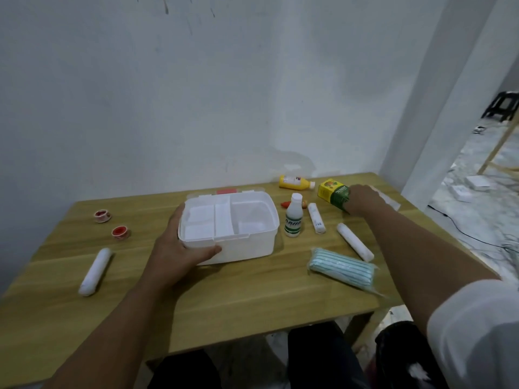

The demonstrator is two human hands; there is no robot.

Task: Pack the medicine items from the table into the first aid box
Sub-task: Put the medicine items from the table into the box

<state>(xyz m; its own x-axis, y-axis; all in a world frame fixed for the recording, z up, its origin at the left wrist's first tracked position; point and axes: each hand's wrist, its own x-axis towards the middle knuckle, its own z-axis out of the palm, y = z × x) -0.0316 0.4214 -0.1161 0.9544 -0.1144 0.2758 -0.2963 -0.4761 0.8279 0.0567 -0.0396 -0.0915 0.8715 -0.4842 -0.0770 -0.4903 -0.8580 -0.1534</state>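
Note:
The white first aid box (247, 245) stands open mid-table, its inner tray showing. My left hand (179, 248) grips its near left corner. My right hand (362, 200) is closed on a yellow-green carton (332, 193) at the back right. Loose on the table lie a yellow bottle (296, 183), an upright white bottle (294, 219), two bandage rolls (316, 221) (355, 242) on the right, a pack of face masks (341, 268), a small orange item (285, 204), a third roll (95, 271) on the left, and two red tape spools (102, 215) (119, 232).
The wooden table (252, 299) stands against a white wall. A clear plastic wrapper (389, 199) lies under my right hand. Beyond the table's right edge are a tiled floor, a cable and a dark stool (501, 105).

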